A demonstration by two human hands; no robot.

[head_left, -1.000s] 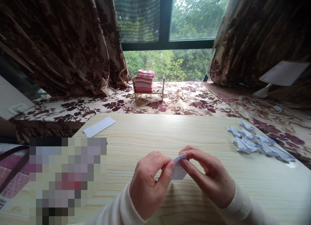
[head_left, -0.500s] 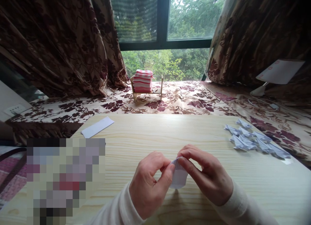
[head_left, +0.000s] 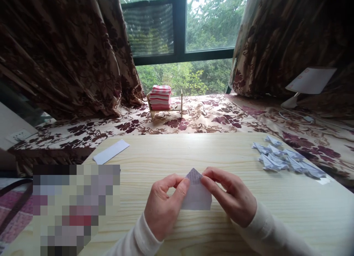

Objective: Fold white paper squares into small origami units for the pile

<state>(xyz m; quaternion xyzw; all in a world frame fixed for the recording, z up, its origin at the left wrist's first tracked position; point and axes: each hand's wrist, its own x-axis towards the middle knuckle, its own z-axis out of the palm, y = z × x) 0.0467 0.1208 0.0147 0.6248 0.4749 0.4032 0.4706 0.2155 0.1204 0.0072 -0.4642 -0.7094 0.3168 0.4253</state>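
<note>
A small white sheet of paper is held up over the wooden table, its top folded to a point with faint print showing there. My left hand pinches its left edge between thumb and forefinger. At the opposite edge, my right hand grips the paper with thumb and fingertips. Several folded paper pieces lie in a cluster to the right of my hands. Farther off to the left rests a flat white paper strip.
The pale wooden table meets a ledge with flowered cloth. On that ledge stand a small wooden rack with folded striped cloths and a white lamp. A pixelated patch hides the table's left side.
The paper was curved and narrow between my fingers; now it is spread flatter, its pointed top facing up. My left hand has moved slightly left. The camera view has shifted a little.
</note>
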